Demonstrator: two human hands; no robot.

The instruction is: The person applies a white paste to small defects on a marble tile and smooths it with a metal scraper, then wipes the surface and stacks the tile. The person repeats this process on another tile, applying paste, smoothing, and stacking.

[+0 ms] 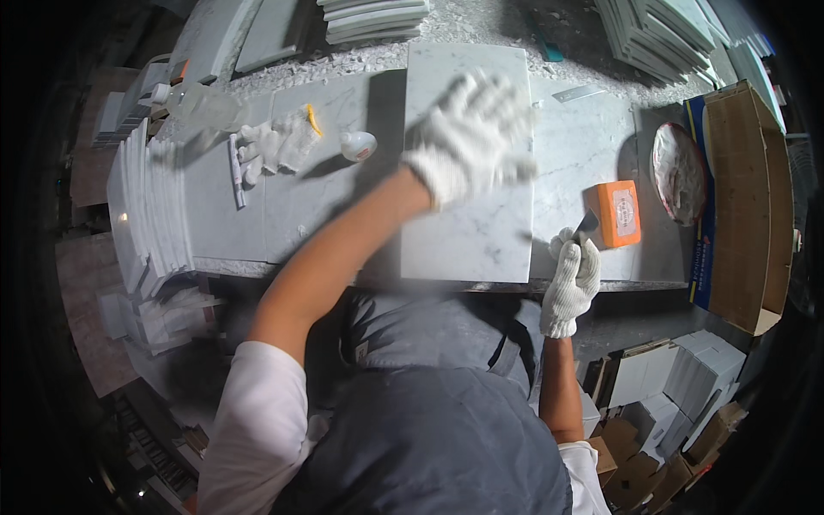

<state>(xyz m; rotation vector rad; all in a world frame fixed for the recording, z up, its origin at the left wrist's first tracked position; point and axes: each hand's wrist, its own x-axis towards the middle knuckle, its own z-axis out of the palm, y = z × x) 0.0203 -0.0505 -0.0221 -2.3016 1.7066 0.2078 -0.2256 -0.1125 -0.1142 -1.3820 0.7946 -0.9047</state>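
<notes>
Right grip [572, 287], clamped on a scraper [588, 224], is being held right of the near-to-far slab [463, 251], overlapped by the finger-spread left grip [472, 142].

You had 2 gloved hands: 1 L hand [472, 142], 1 R hand [573, 287]. W/ them you had 1 marble slab [463, 240] + 1 flat blade [588, 224]. Also nr you: 1 orange block [620, 214], 1 sm. rd. bottle [356, 147], 1 white rod [236, 172], 1 metal strip [579, 92], 1 rd. dish [678, 174], 1 lg. open carton [745, 215], 1 teal tool [550, 52]. Min. 3 slab stacks [375, 21]; qty. per stack wasn't clear. Loose gloves [279, 146] overlapped, so exact no. couldn't be told.
</notes>
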